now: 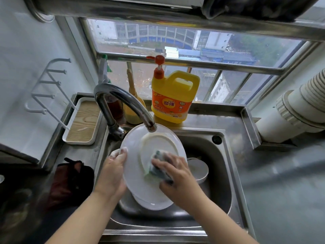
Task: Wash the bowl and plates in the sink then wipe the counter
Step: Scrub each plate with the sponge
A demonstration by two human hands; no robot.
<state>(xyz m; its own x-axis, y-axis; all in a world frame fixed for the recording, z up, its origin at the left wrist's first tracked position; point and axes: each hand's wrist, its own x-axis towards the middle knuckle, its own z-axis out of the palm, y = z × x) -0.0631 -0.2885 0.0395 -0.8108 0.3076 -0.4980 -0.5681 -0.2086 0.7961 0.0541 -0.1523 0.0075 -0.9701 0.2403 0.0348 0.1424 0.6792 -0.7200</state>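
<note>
Head view: faucet (123,103) overhangs plate (133,152); detergent jug (173,97) behind sink (219,155).

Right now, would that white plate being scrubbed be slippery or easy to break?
Probably slippery: the left hand gripping the white plate shows suds. Likely fragile; it looks like glazed ceramic held above a steel sink. Stiff: it keeps shape under the sponge.

Soft grey daylight enters through the window (175,55), leaving the lower left corner dark. Straight lines bow at the edges (wide-angle lens), and the right hand (177,173) is motion-blurred.
</note>
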